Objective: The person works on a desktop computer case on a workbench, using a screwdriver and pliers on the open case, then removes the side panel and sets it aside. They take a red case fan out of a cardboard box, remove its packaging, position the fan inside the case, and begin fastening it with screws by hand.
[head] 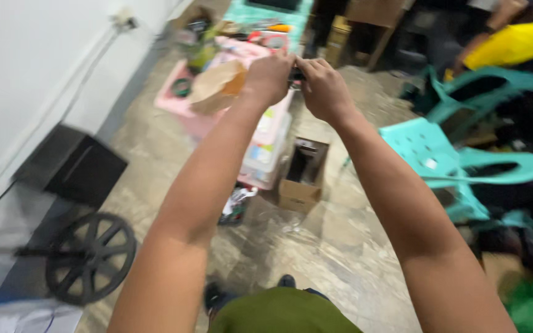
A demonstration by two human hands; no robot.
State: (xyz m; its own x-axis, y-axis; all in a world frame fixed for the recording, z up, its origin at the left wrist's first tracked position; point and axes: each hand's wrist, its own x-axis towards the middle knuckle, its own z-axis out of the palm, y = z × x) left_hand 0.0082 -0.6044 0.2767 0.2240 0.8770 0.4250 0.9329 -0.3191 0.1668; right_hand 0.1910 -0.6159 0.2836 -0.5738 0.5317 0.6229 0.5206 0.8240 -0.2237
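Both arms out at chest height above the open cardboard box [303, 176]: left hand [271, 79] and right hand [323, 89] pinch one small dark part [296, 75], fingers closed tight; looks mid-fitting, next needs steady twist or press.

Even, moderately bright indoor light, apparently from above. Soft shadows only; none hard-edged. Mild sheen on floor [340, 240] near box [303, 176]. Motion blur throughout: heavy at lower left over wheel [90, 256] and along wall [26, 68], lighter at centre. Both hands [300, 83] smeared, small dark item [296, 75] between them unreadable. Far clutter at top soft. Right edge dim, chairs [464, 154] streaked. Wide-angle stretch of forearms toward bottom corners.
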